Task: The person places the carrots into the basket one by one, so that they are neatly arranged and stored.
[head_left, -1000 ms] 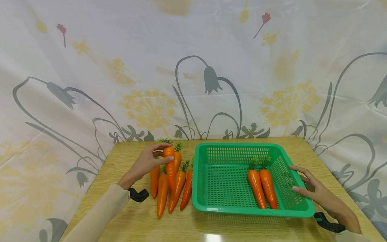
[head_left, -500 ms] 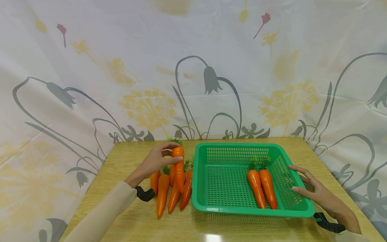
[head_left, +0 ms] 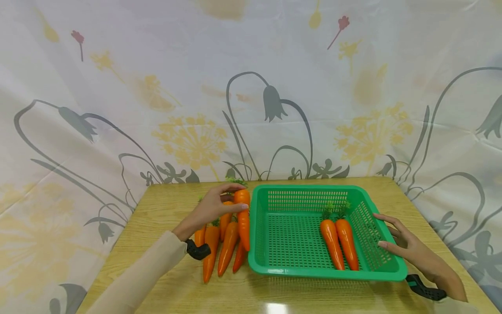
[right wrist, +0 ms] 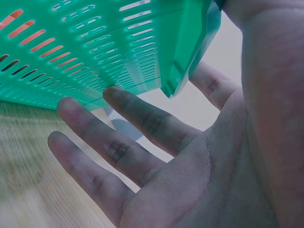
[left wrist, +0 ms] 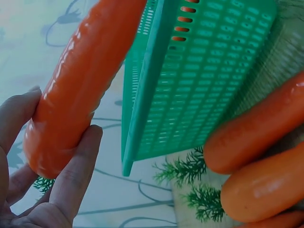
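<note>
— What have you got in your hands just now?

— My left hand (head_left: 213, 209) pinches a carrot (head_left: 243, 218) near its thick, leafy end, thumb on one side and fingers on the other. It hangs tip-down, lifted off the worktop (head_left: 164, 209), just beside the left wall of the green basket (head_left: 259, 261) and not over the rim. In the left wrist view the carrot (left wrist: 80, 90) sits between my thumb and fingers with the basket wall (left wrist: 190, 85) right next to it.

— And the other hand?

— My right hand (head_left: 408, 248) lies flat, fingers straight and spread, against the basket's right rim. It grips nothing; it only rests there. The right wrist view shows the open palm (right wrist: 190, 175) under the rim's edge.

— How does the carrot handle?

— It looks like glossy moulded plastic, so I judge it light, stiff and a bit slippery. The thick shoulder is the best place to hold it; the taper would slide through my fingers.

— What else is about?

— Several more carrots (head_left: 219, 244) lie in a bunch on the worktop below my left hand, tips toward me. Two carrots (head_left: 339, 242) lie side by side inside the basket, toward its right side.
</note>
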A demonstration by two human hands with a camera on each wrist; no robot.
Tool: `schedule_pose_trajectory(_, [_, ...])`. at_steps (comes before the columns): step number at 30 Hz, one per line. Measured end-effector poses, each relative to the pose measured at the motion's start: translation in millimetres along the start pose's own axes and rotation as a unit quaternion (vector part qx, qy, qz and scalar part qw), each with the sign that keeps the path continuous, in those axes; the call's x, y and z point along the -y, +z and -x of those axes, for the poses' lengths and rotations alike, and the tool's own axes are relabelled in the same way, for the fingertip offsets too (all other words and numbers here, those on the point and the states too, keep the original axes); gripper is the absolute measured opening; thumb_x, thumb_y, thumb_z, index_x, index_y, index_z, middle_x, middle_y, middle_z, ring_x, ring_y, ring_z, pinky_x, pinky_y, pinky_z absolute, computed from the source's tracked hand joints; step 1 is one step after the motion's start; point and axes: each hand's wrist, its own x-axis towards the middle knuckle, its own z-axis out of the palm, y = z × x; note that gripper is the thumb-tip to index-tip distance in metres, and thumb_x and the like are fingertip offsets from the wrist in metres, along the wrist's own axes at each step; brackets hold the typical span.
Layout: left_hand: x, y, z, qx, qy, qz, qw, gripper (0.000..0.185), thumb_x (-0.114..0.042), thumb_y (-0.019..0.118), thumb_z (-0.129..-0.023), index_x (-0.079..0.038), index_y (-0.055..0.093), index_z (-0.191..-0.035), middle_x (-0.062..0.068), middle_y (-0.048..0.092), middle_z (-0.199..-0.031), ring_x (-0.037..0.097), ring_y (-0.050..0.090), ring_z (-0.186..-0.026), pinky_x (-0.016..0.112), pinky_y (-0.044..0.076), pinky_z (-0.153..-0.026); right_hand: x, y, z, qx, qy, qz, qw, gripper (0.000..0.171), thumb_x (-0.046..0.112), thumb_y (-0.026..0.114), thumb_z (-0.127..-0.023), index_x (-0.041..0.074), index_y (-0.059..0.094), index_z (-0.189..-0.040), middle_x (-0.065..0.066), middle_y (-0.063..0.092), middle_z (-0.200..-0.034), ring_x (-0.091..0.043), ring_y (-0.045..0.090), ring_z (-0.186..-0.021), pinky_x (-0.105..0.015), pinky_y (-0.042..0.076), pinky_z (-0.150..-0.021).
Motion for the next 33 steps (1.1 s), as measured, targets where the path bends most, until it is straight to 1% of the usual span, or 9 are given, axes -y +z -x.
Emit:
schedule_pose_trajectory(8, [-4.4,10.6,-8.4,0.026,0.022,0.002,0.9994,0.057,-0.020,0.081,-0.092,-0.010,0.057,-0.143,0.008,0.057,-0.138,0.029,0.065,-0.113,0.048,0.059,-0.086,-1,-1,2,-0.007,0.001,0.012,1.000,0.071,0.011,0.053,-0.108,0.024,0.014,-0.166,-0.030,0.013,-0.161,0.019,0.041,-0.118,-0.032,0.056,-0.081])
schedule_pose_trajectory(12, [-6.2,17.1,-12.4,0.037,0.030,0.011,0.9988,0.058,-0.016,0.080,-0.093,-0.007,0.056,-0.145,0.009,0.058,-0.136,0.028,0.065,-0.113,0.047,0.059,-0.085,-1,-1,2,-0.008,0.002,0.013,1.000,0.072,0.011,0.054,-0.108,0.024,0.014,-0.166,-0.032,0.014,-0.160,0.018,0.041,-0.117,-0.033,0.056,-0.081])
schedule_pose_trajectory(18, [-7.7,27.0,-19.3,0.056,0.039,0.024,0.9973,0.055,-0.013,0.080,-0.093,-0.012,0.058,-0.143,0.009,0.058,-0.135,0.028,0.065,-0.113,0.045,0.059,-0.086,0,-1,2,-0.007,0.004,0.007,1.000,0.072,0.012,0.053,-0.108,0.025,0.013,-0.166,-0.031,0.016,-0.159,0.016,0.044,-0.117,-0.033,0.057,-0.081])
schedule_pose_trajectory(22, [-6.7,33.8,-24.5,0.062,0.049,0.018,0.9967,0.056,-0.013,0.079,-0.093,-0.007,0.056,-0.144,0.008,0.056,-0.137,0.027,0.064,-0.112,0.043,0.059,-0.087,-1,-1,1,-0.003,0.006,0.008,1.000,0.072,0.012,0.053,-0.109,0.025,0.013,-0.166,-0.033,0.010,-0.161,0.017,0.040,-0.118,-0.042,0.056,-0.084])
schedule_pose_trajectory(23, [-6.3,35.5,-25.9,0.063,0.052,0.018,0.9965,0.056,-0.012,0.079,-0.093,-0.007,0.056,-0.144,0.009,0.056,-0.137,0.027,0.064,-0.112,0.042,0.059,-0.086,-1,-1,1,-0.003,0.005,0.010,1.000,0.072,0.012,0.053,-0.109,0.025,0.013,-0.166,-0.032,0.007,-0.162,0.013,0.040,-0.122,-0.046,0.056,-0.085])
schedule_pose_trajectory(27, [-4.9,42.6,-30.9,0.072,0.052,0.022,0.9958,0.056,-0.013,0.081,-0.092,-0.010,0.058,-0.143,0.009,0.056,-0.135,0.027,0.065,-0.112,0.042,0.059,-0.085,-2,-1,1,-0.003,0.004,0.008,1.000,0.071,0.012,0.053,-0.109,0.025,0.013,-0.166,-0.031,0.006,-0.163,0.012,0.038,-0.123,-0.054,0.054,-0.087])
schedule_pose_trajectory(29, [-3.6,46.2,-33.4,0.076,0.050,0.018,0.9957,0.056,-0.015,0.081,-0.091,-0.012,0.059,-0.142,0.008,0.057,-0.135,0.027,0.065,-0.112,0.041,0.059,-0.085,-2,0,1,-0.004,0.004,0.011,1.000,0.071,0.012,0.053,-0.109,0.025,0.013,-0.166,-0.032,0.008,-0.163,0.013,0.038,-0.123,-0.051,0.055,-0.087])
schedule_pose_trajectory(30, [-3.1,48.0,-34.6,0.078,0.049,0.013,0.9957,0.056,-0.016,0.082,-0.091,-0.012,0.059,-0.142,0.007,0.057,-0.135,0.026,0.065,-0.113,0.040,0.059,-0.086,-1,0,1,-0.004,0.004,0.010,1.000,0.071,0.012,0.053,-0.109,0.025,0.013,-0.166,-0.033,0.010,-0.162,0.019,0.037,-0.118,-0.048,0.055,-0.086])
schedule_pose_trajectory(33, [-3.3,53.1,-38.0,0.085,0.044,0.008,0.9953,0.058,-0.019,0.081,-0.092,-0.012,0.058,-0.144,0.007,0.057,-0.136,0.026,0.064,-0.116,0.039,0.058,-0.088,0,0,1,-0.006,0.001,0.012,1.000,0.071,0.012,0.053,-0.108,0.024,0.014,-0.166,-0.035,0.011,-0.161,0.021,0.037,-0.117,-0.041,0.056,-0.084])
